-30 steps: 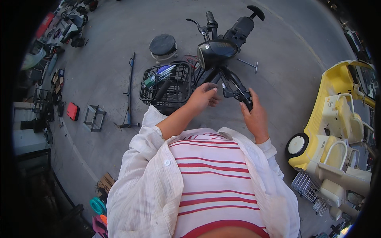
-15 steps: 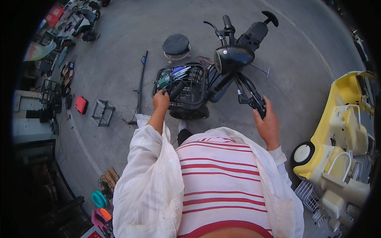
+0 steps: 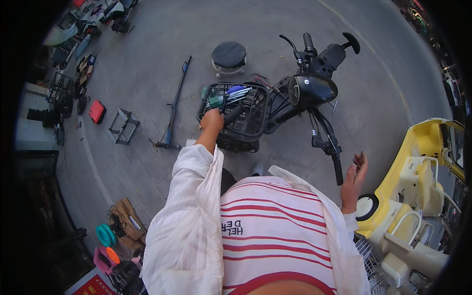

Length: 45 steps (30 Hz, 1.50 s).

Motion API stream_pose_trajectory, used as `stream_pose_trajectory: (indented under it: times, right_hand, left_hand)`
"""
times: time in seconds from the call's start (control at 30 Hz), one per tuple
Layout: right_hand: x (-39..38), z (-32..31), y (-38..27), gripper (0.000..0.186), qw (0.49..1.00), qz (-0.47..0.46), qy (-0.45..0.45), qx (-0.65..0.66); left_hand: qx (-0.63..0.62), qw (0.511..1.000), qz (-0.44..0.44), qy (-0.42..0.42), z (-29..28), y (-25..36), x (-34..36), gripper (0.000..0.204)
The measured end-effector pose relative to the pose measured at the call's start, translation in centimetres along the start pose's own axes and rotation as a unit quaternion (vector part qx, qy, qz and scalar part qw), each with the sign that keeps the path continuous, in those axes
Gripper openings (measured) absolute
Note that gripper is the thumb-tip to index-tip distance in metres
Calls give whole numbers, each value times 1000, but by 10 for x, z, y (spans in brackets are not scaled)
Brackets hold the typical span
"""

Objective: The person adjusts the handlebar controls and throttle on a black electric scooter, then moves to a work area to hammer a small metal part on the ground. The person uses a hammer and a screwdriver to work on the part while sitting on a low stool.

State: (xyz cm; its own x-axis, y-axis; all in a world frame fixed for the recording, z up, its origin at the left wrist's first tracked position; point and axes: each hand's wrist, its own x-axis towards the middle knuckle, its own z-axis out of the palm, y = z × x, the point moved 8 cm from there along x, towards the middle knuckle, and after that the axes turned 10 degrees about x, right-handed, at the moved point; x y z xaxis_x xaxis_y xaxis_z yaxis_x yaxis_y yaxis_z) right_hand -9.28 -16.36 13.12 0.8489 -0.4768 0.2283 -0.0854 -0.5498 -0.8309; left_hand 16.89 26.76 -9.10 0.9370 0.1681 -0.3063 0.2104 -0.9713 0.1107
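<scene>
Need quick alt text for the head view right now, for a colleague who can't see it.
The person's left hand reaches into a black wire basket of tools on the pavement, while the right hand hangs open beside the handlebar grip of a black scooter. A yellow ride-on car stands at right.

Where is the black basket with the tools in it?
The basket sits on the ground ahead of the person, slightly left of centre in the head view. It is beside the lying scooter, below the round stool, with the left hand reaching into it.
</scene>
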Motion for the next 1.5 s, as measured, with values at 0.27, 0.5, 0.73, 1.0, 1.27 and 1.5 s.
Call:
stream_pose_trajectory:
  times: [0.27,0.5,0.73,1.0,1.27,1.5]
  right_hand:
    - [13,57,-138,33,987,-63,-68,132]
    - [-34,287,-214,32,865,32,-448,222]
    - [-178,478,-317,34,576,112,-776,230]
    - [-315,601,-423,30,411,171,-866,226]
    - [-393,724,-476,29,403,106,-896,154]
    - [-413,851,-565,31,410,119,-888,170]
  left_hand:
    - [-253,957,125,65,-28,-63,-25,21]
    - [-571,796,90,-178,-90,-172,-152,24]
    - [-600,796,24,-76,-136,-329,-223,24]
    - [-543,825,-148,48,-160,-498,-283,20]
    - [-487,829,-252,115,-169,-625,-279,23]
    - [-474,817,-283,170,-205,-764,-209,23]
